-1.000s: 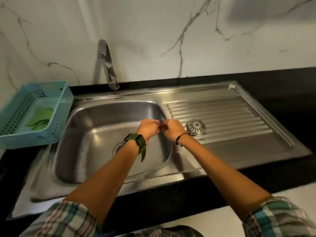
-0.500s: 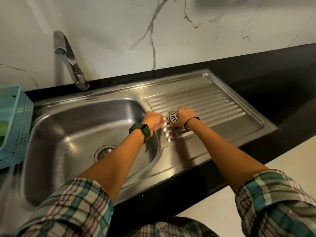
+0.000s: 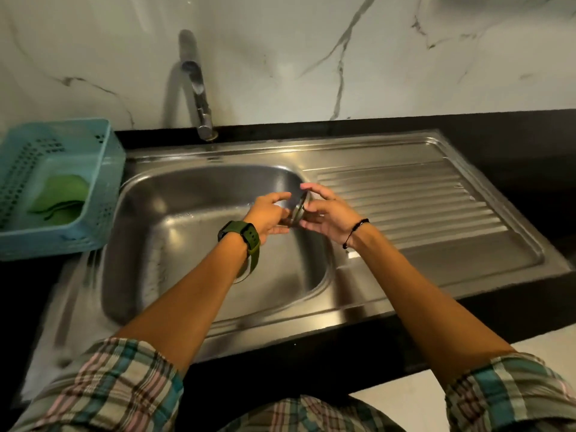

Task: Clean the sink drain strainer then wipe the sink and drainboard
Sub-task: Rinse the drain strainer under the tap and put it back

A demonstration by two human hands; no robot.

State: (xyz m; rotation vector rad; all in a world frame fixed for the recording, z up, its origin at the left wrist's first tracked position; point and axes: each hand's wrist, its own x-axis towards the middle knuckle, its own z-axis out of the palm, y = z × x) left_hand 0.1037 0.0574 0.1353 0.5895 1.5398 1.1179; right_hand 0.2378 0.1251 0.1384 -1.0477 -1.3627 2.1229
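Strainer (image 3: 300,209) was held on edge between both hands over the sink (image 3: 187,244), 3 o'clock side. Right hand (image 3: 330,218) gripped its rim; left hand (image 3: 269,213) cupped its face. Advice: keep it over the basin, rinse under tap (image 3: 199,98), rub the holes.

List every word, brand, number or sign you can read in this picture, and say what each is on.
None can be read.
Watch on the left wrist: its face is dark and shows no text.
Strainer, tap, blue basket: no label or marking visible.
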